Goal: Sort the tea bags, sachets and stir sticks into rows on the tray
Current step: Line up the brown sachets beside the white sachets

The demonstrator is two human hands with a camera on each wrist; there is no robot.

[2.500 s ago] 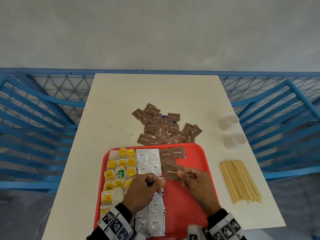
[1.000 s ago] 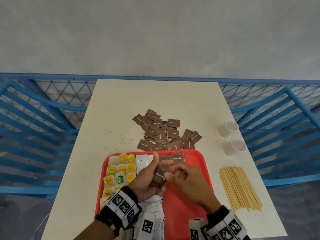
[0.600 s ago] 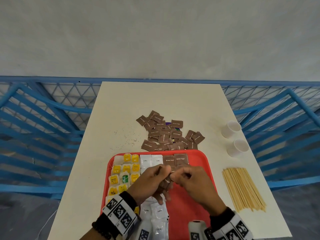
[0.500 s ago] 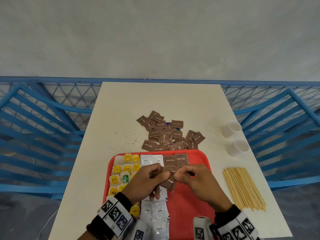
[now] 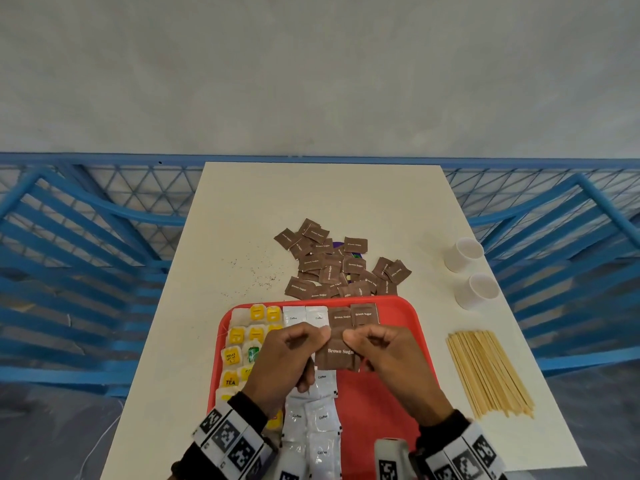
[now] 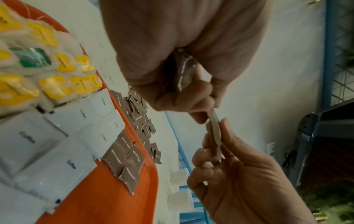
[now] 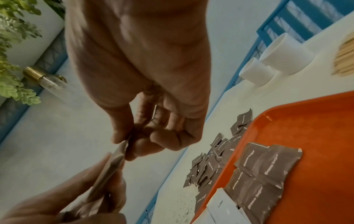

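Brown sugar sachet [image 5: 340, 355] hangs at lower centre of the head view above the red tray [image 5: 398, 348], its top edge pinched by left hand [image 5: 287, 362] and right hand [image 5: 388, 362].

bare red tray [image 5: 391, 403] under hands, sachet pile [image 5: 341, 268] beyond, stir sticks [image 5: 488, 372] rightward

We saw a cream table [image 5: 322, 199] bearing the red tray [image 5: 398, 313] beneath the grip, loose brown sachets [image 5: 332, 265] beyond it, white cups [image 5: 471, 271] and stir sticks [image 5: 488, 372] to its right.
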